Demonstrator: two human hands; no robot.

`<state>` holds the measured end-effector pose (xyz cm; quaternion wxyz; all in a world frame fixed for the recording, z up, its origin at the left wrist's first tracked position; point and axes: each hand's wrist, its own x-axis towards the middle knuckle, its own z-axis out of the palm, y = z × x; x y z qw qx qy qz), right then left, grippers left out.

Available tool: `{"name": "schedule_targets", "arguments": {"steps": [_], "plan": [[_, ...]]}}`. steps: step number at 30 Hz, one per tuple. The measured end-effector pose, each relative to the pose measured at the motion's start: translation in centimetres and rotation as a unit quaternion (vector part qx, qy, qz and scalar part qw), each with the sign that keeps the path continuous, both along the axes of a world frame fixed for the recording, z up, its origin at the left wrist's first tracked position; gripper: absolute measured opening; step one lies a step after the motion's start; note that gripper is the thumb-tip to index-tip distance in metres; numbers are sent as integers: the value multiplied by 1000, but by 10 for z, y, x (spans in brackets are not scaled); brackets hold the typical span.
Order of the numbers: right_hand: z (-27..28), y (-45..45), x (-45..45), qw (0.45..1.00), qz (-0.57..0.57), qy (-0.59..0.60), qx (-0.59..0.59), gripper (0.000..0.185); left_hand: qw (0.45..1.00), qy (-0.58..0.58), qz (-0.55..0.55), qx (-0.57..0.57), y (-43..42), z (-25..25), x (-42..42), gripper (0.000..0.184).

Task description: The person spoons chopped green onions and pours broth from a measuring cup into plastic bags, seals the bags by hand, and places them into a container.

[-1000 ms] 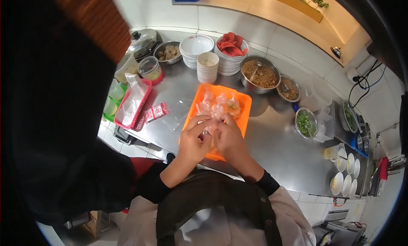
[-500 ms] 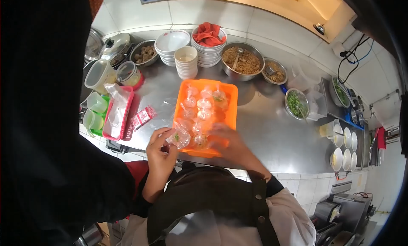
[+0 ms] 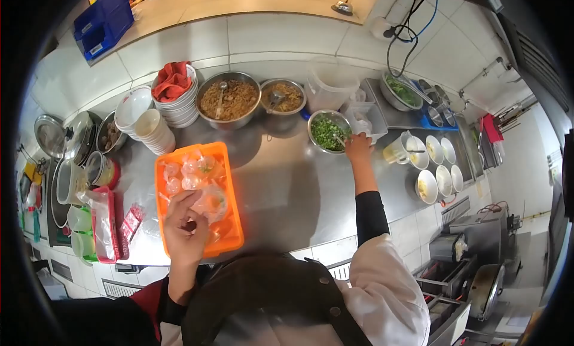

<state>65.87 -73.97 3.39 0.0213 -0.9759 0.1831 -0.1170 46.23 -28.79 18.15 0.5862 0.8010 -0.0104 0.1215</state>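
Observation:
My left hand (image 3: 184,225) pinches a small clear plastic bag (image 3: 213,202) over an orange tray (image 3: 234,217). Something pale with a bit of green shows through the plastic. Several tied clear bags (image 3: 190,166) lie in the tray; my left hand and the held bag hide some of its contents. Far out to the right, my right hand (image 3: 359,147) is closed on the handle of a spoon (image 3: 341,141). The spoon's other end sits in chopped greens (image 3: 326,129) in a metal bowl (image 3: 311,136).
Along the wall stand stacked bowls (image 3: 182,110) with a red cloth (image 3: 172,81), a bowl of brown minced food (image 3: 230,101) and a smaller such bowl (image 3: 284,98). White cups (image 3: 443,180) sit at the right. A pink basket (image 3: 106,226) is at the left.
My right hand has moved from the orange tray to the spoon in the greens. My left hand still holds the plastic bag above the tray. The camera view has swung to the right.

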Motion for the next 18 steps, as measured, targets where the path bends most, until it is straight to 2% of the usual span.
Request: {"name": "schedule_targets", "arguments": {"steps": [2, 8, 11, 15, 18], "plan": [[-13, -9, 11, 996, 29, 68, -50, 25, 997, 15, -38, 58, -26, 4, 19, 42], [-29, -12, 38, 992, 96, 56, -59, 17, 994, 59, -89, 30, -87, -7, 87, 39], [-51, -5, 43, 989, 145, -14, 19, 15, 992, 71, -102, 32, -110, -28, 116, 39], [-46, -11, 43, 957, 173, -2, 234, 9, 984, 124, -126, -23, -135, -66, 140, 39], [-36, -25, 42, 906, 144, 40, 397, 7, 979, 133, -153, 22, -152, -82, 160, 39]]}}
